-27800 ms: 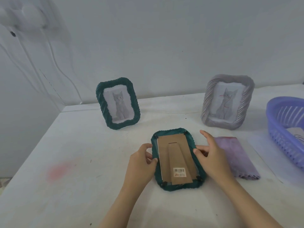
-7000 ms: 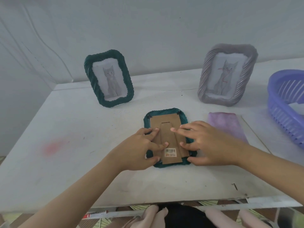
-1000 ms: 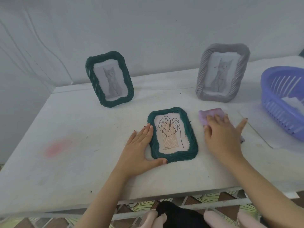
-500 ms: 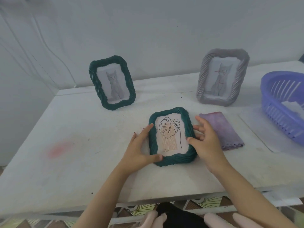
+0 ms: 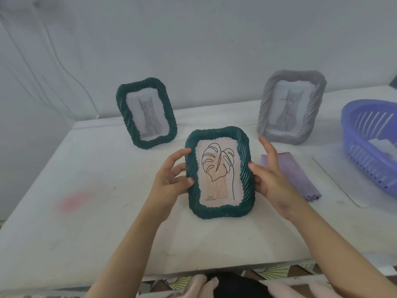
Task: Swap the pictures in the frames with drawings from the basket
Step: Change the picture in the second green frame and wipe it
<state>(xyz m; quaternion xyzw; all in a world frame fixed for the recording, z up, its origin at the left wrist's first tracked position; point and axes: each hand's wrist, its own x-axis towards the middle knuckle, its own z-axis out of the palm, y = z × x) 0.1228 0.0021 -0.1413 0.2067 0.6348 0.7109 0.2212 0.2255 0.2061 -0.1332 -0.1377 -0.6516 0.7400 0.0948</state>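
Both hands hold the dark green frame (image 5: 219, 173) upright-tilted above the white bench (image 5: 86, 190) at the centre of view, its face turned to the camera. Inside it sits a leaf line drawing (image 5: 217, 168) over an orange striped block. The left hand (image 5: 171, 179) comes in from 7 o'clock, forearm angled up; its grip is closed on the frame's left edge, thumb pressed to the front of the rim, fingers curled behind, the index finger stretched up along the side. The right hand (image 5: 268, 175) comes in from 5 o'clock; its thumb touches the frame's right edge and the palm cups it, while the fingers stand extended upward and apart from the rim, so whether this grip is truly closed on the frame I cannot tell

At 11 o'clock a second green frame (image 5: 147, 112) stands with a cat picture (image 5: 148, 117). At 1 o'clock a grey frame (image 5: 292, 106) stands with another cat picture (image 5: 289, 112). A purple cloth (image 5: 294, 177) lies flat at 3 o'clock, partly behind the right hand. Further at 3 o'clock a purple basket (image 5: 361, 130) holds white paper (image 5: 384, 145)
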